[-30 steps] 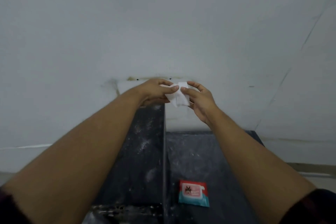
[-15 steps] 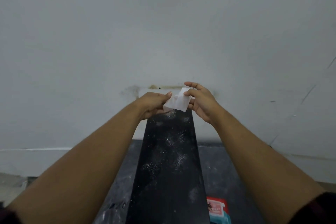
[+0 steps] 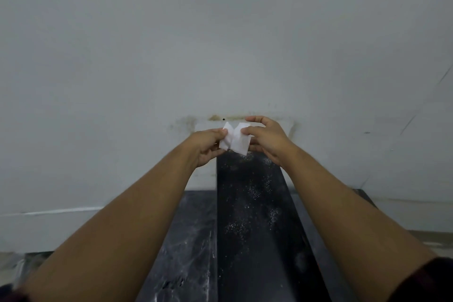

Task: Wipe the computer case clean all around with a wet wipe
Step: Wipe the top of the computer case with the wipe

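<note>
- Wet wipe (image 3: 234, 138), partly unfolded, is pinched at either end by the left hand (image 3: 207, 147) and right hand (image 3: 267, 140), off any surface.
- The computer case (image 3: 252, 216) lies directly below; its dusty top runs lengthwise from the wall (image 3: 220, 32) towards the person, both hands equally near.
- The wall stands close behind the far end and will likely limit access there.

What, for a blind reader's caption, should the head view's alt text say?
A left hand and a right hand pinch a white wipe between them over the far end of a dusty black case, with a pale wall behind.
</note>
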A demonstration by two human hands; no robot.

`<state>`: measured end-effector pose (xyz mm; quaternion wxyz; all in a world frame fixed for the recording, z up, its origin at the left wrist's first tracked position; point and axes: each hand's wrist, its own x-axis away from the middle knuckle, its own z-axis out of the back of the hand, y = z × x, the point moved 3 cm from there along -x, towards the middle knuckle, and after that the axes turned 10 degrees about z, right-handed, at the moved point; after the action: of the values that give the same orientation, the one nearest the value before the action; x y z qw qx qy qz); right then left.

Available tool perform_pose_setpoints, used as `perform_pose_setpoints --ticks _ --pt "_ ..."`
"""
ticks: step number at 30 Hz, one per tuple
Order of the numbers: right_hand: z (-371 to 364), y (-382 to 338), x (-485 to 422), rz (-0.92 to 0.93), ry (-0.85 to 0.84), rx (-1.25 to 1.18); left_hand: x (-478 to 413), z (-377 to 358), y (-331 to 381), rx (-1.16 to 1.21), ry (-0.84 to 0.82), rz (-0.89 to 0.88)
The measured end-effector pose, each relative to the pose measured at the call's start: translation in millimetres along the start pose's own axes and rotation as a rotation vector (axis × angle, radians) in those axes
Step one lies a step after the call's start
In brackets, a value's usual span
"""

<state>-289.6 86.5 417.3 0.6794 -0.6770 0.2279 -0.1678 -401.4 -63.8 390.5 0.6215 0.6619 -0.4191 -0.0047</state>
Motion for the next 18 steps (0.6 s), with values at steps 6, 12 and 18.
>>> perform_pose_setpoints --ticks 6,12,18 --pt "-5 4 4 0.03 0.095 0.137 2 7 -7 0.035 -0.032 0.018" --pt "3 4 5 0.15 0.17 0.446 -5 -4 -16 -0.084 0.063 -0.047" --pt "3 -4 -1 0.316 0.17 0.577 -4 -23 -16 0.023 0.014 -0.061"
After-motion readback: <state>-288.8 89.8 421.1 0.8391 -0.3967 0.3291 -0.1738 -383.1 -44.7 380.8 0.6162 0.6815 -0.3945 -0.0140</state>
